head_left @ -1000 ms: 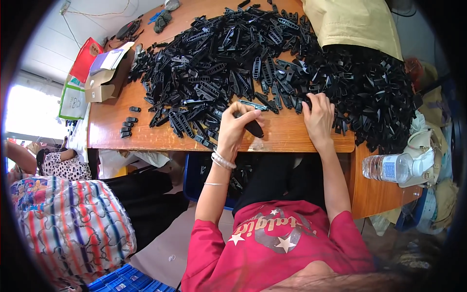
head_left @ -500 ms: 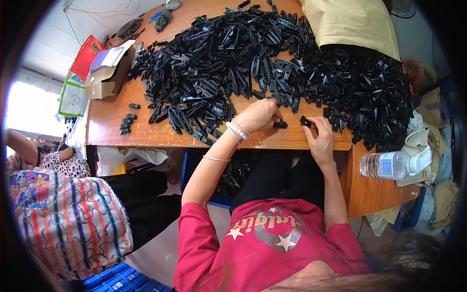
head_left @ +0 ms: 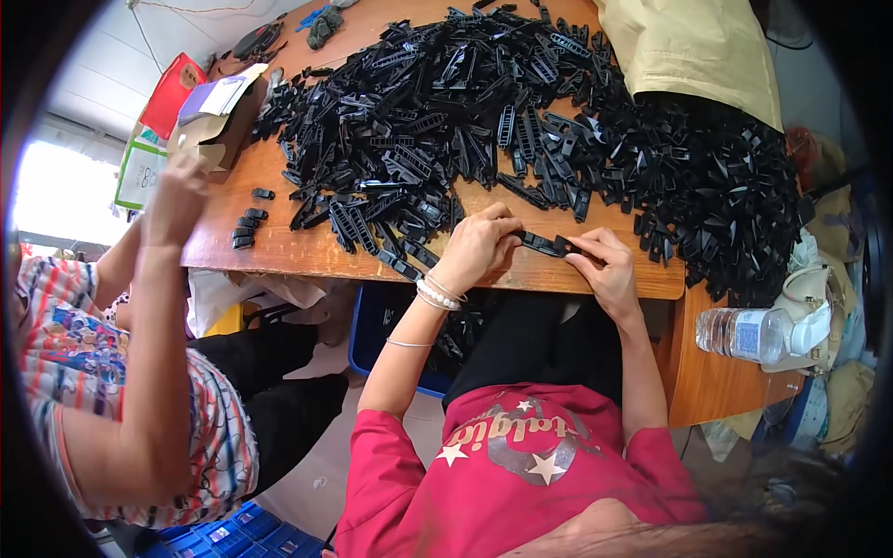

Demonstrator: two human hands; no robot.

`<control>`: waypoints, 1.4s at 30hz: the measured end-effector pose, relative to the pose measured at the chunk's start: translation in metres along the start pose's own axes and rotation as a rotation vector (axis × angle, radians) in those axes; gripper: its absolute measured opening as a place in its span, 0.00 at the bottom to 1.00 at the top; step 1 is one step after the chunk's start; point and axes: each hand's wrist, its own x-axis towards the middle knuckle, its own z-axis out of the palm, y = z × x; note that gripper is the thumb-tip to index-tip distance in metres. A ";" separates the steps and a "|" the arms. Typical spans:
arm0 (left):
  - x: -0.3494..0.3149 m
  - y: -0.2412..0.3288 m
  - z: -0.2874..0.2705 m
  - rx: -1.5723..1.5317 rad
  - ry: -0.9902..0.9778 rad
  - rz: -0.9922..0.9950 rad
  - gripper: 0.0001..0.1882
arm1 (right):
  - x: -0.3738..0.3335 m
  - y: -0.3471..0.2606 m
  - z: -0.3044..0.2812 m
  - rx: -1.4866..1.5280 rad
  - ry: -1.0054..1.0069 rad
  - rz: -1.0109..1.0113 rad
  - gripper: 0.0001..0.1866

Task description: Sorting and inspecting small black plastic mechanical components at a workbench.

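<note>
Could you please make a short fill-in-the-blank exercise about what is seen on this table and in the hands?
1. The left hand and right hand hold one small ____ plastic piece between them.
2. The pile of parts lies on a ____ table.
3. The clear bottle lies at the person's ____ side.

Missing words: black; wooden; right

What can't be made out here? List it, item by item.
Head view only:
- Small black plastic piece: pinched between left hand and right hand; the fingers cover its ends and its shape is too small to read.
- Blue crate under the wooden table: mostly hidden by the tabletop and the left forearm.
- Water bottle: its cap end is hidden behind a white object.
</note>
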 end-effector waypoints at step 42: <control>-0.023 0.038 0.031 0.197 0.221 0.175 0.11 | -0.013 -0.002 -0.003 -0.193 0.205 -0.053 0.11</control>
